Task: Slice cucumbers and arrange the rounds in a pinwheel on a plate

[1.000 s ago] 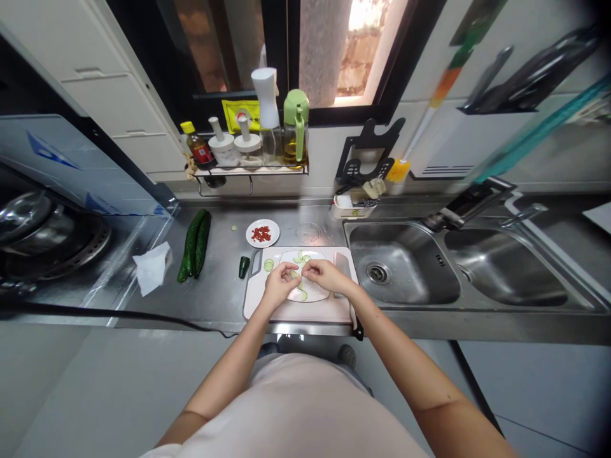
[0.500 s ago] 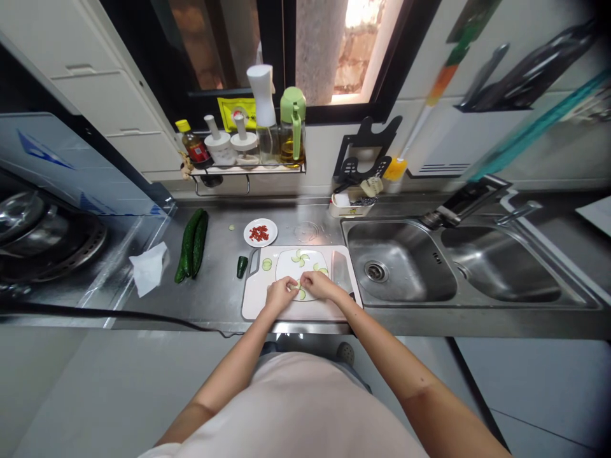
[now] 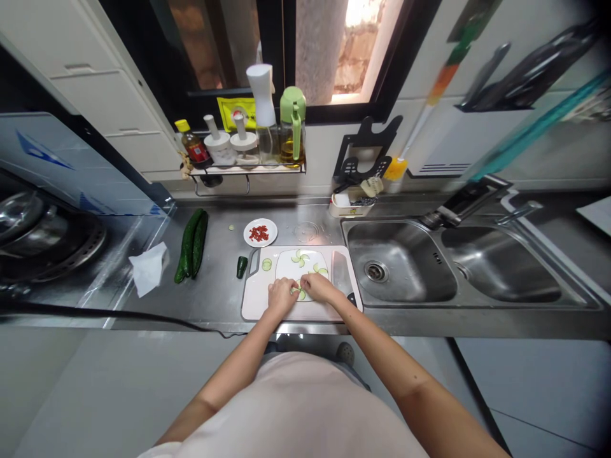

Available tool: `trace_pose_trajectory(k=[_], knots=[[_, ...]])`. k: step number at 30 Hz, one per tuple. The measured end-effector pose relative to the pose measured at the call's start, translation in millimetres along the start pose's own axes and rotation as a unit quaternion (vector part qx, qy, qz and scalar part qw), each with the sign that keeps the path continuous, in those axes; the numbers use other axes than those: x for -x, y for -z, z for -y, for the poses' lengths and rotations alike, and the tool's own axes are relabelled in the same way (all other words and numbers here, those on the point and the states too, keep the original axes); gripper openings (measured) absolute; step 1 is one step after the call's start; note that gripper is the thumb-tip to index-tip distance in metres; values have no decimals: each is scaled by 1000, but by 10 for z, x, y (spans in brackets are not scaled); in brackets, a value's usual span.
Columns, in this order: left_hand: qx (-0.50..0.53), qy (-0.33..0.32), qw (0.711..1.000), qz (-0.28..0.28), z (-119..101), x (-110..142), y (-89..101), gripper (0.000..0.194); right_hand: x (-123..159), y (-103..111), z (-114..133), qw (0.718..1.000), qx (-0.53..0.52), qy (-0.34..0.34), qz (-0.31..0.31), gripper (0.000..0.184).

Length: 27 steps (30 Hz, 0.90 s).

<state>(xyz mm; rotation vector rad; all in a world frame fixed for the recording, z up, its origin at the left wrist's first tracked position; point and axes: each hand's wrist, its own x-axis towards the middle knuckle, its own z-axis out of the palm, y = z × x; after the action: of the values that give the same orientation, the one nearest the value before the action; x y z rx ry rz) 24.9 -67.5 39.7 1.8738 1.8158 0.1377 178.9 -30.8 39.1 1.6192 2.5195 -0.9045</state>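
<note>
A white square plate (image 3: 285,262) rests on the cutting board (image 3: 258,306). Thin cucumber slices (image 3: 300,257) form small curved clusters at its far side and right side. Over the near part of the plate, my left hand (image 3: 281,296) pinches a cucumber slice (image 3: 294,289) at its fingertips. My right hand (image 3: 319,287) meets it from the right, its fingers closed at the same cluster; what they grip is hidden. Left of the plate, a few round cucumber slices (image 3: 266,264) lie on the board. A knife (image 3: 340,270) with a wide blade lies along the board's right side.
A small plate of red pieces (image 3: 259,233) sits behind the board. A cucumber end (image 3: 242,267) lies beside it, with whole cucumbers (image 3: 193,245) farther left near a white paper (image 3: 149,268). The double sink (image 3: 405,261) adjoins on the right; a bottle rack (image 3: 248,169) hangs above.
My left hand has shifted slightly right, and its fingers have turned at the near cluster. My right hand stays almost in place, its wrist moved a little left.
</note>
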Motion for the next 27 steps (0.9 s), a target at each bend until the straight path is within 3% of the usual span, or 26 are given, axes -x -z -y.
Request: trace_pose_trajectory(k=[27], knots=[[-5,17,1000,-8,-39,-120,-23,12,15,70,110,994,103,-34,18,17]])
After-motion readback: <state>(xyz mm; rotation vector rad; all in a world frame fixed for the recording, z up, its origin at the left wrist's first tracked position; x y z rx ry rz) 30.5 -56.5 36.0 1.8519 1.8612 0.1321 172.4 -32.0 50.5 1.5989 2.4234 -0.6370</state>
